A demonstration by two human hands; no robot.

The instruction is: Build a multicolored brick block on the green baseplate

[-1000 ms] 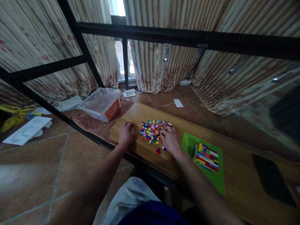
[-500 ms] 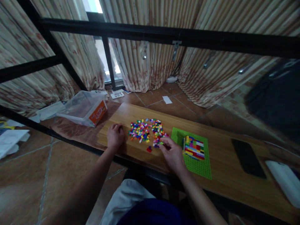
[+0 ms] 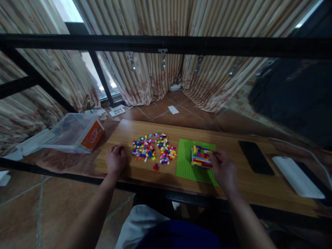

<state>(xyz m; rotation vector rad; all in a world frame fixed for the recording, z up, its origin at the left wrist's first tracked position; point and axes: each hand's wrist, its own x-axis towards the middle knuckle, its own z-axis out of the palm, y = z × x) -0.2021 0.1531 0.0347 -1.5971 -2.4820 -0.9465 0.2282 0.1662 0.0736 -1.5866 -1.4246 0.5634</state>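
Note:
My right hand (image 3: 224, 169) is at the right side of a block built of multicoloured toy bricks (image 3: 201, 157), its fingers pinched at the top edge. Anything between those fingertips is too small to make out. Under the built block lies a green studded baseplate (image 3: 184, 162). My left hand (image 3: 116, 159) rests on the tabletop with curled fingers, holding nothing that I can see. To its right are two heaps of loose toy bricks, a left heap (image 3: 144, 148) and a right heap (image 3: 166, 148). A few red and blue bricks (image 3: 156, 167) sit apart, nearer to me.
The wooden table (image 3: 140, 176) also bears a black phone-like slab (image 3: 255, 157) and a white flat device (image 3: 297, 176) at the right. A clear plastic box (image 3: 70, 133) with an orange label stands beyond the left end. A black metal bar (image 3: 145, 43) crosses above.
My right hand has gone from the right heap of loose bricks to the built block on the baseplate. My left hand stays on the table. The view has turned right.

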